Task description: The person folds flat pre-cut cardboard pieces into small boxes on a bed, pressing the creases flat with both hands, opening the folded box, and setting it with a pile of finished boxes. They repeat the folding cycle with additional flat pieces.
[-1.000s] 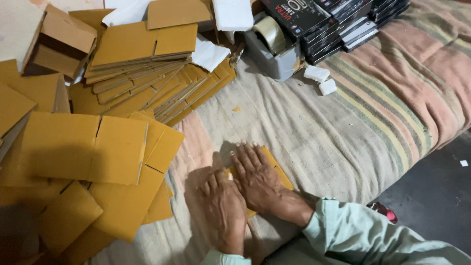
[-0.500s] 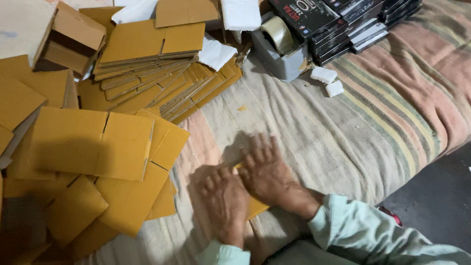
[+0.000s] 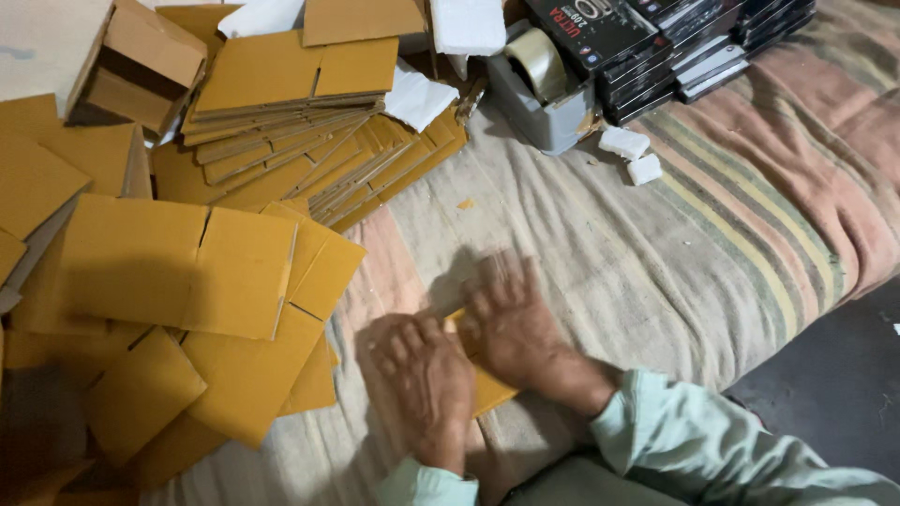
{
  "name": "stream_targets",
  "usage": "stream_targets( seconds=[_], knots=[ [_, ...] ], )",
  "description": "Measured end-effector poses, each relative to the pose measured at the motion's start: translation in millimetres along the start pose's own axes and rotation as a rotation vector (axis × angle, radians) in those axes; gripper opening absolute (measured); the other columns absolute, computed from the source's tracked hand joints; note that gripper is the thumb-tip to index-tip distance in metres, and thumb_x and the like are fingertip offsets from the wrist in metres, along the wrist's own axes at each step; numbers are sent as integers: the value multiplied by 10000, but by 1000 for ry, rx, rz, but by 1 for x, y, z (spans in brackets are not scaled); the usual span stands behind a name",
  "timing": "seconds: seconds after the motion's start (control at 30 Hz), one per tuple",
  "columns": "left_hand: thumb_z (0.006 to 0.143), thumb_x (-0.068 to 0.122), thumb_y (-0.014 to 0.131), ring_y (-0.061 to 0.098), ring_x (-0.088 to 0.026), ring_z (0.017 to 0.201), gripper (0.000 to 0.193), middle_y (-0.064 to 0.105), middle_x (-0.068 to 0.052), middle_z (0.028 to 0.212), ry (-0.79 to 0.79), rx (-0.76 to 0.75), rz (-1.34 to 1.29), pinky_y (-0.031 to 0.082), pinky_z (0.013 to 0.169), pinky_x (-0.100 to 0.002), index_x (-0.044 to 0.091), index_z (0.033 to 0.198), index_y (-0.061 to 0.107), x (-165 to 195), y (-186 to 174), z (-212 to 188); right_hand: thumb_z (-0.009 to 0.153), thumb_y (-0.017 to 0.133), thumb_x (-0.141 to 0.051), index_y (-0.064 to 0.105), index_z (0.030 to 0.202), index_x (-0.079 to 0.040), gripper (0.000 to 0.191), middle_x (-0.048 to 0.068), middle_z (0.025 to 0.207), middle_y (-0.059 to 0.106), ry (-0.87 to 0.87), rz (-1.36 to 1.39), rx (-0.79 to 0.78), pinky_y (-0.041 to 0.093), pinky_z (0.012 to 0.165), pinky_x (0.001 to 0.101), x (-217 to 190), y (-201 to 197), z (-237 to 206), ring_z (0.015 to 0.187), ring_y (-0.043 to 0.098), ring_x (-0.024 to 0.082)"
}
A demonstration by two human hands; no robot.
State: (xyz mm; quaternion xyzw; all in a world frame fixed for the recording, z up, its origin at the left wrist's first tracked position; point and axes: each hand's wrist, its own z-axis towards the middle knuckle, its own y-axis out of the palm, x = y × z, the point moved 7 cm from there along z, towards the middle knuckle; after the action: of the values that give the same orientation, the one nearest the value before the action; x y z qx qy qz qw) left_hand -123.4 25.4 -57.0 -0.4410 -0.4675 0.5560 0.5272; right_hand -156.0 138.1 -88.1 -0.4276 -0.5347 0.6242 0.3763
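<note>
Cardboard sheets (image 3: 178, 267) lie flat in loose piles at the left, and a grey tape dispenser (image 3: 544, 94) with black boxes (image 3: 656, 42) stands at the far edge of the striped blanket (image 3: 712, 234). Both hands press palm-down on a small yellow cardboard piece (image 3: 489, 392). The left hand (image 3: 422, 379) and the right hand (image 3: 511, 328) are spread flat, grasping nothing, and cover most of it.

flat cardboard stacks (image 3: 281, 122) | tape roll (image 3: 536, 58) in grey bin (image 3: 544, 117) | black boxes (image 3: 656, 42) | striped blanket (image 3: 750, 215) | possibly foam bits (image 3: 626, 142)
</note>
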Motion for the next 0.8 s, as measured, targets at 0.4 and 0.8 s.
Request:
stream_targets(
  seconds=[0.4, 0.8],
  knots=[
    [976, 377, 436, 312, -406, 1459, 538, 408, -184, 1571, -88, 138, 38, 221, 1146, -616, 95, 1432, 484, -34, -8, -32, 977, 411, -426, 392, 1517, -6, 685, 321, 1574, 314, 27, -73, 259, 80, 1187, 668, 22, -26, -31, 1476, 232, 506],
    [959, 370, 427, 215, -421, 1485, 622, 325, -100, 1608, -64, 33, -49, 104, 1194, -597, 68, 1502, 395, -31, 10, -54, 996, 418, -445, 342, 1504, 84, 738, 273, 1594, 292, -120, 99, 252, 72, 1221, 561, 7, -44, -59, 1509, 188, 415]
  ],
)
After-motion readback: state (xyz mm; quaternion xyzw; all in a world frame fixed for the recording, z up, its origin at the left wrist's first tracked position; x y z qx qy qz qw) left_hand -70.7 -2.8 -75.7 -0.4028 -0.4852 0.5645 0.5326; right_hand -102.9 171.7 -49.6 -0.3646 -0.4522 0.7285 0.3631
